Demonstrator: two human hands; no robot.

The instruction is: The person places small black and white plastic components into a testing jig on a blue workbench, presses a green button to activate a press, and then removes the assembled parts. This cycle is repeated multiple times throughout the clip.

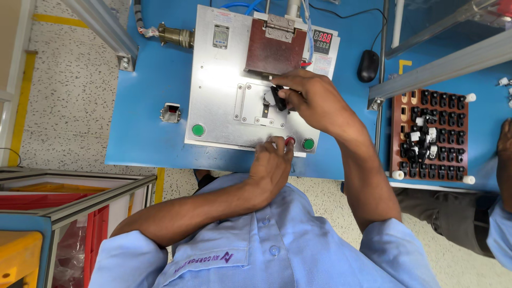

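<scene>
Left hand (pixel 272 162) fingers on red button (pixel 289 141) at plate edge; right hand (pixel 309 98) fingers pinching black part (pixel 277 97)

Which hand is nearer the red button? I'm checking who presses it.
Left. The left hand has its fingertips at the red button on the metal plate; the right hand is higher up, holding a small black part.

The person wears a light-blue, short-sleeved buttoned shirt (pixel 277 240) with a chest emblem.
</scene>
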